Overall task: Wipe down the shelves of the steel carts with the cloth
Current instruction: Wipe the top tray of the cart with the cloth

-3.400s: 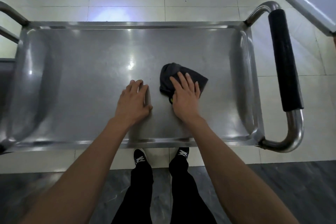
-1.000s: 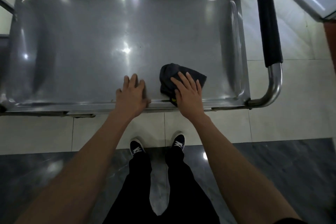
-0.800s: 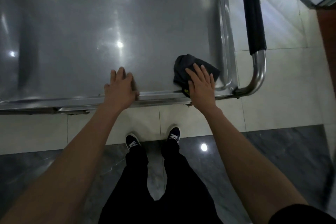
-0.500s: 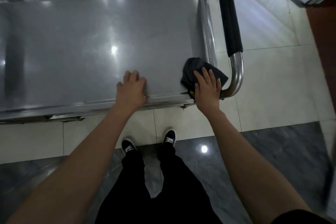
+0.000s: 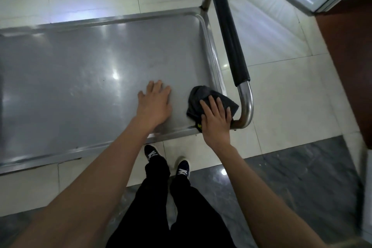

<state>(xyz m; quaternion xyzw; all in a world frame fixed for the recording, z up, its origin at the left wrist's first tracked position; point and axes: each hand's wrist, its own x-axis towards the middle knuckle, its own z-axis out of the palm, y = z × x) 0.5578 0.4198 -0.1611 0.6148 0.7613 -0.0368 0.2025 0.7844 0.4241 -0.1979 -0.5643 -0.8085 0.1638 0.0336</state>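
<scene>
now | right hand [image 5: 216, 121] flat, pressing cloth [image 5: 203, 96] into shelf [image 5: 80, 86] corner | left hand [image 5: 154, 104] flat on shelf

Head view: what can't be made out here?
- Shelf: left end cut off by the frame edge.
- Lower shelves: hidden beneath the shelf.
- Cloth: near part covered by the right hand.
- Yellow mark on the cloth: too small to read.

Brushed steel, dark cloth, glossy tile

A smooth, reflective steel shelf [image 5: 80, 78] is shown; a soft, matt dark cloth [image 5: 203, 96] lies at its near right corner. The polished tube handle [image 5: 246, 106] is sleeved in matt black foam [image 5: 229, 34]. Glossy floor tiles [image 5: 281, 90] are seen.
</scene>
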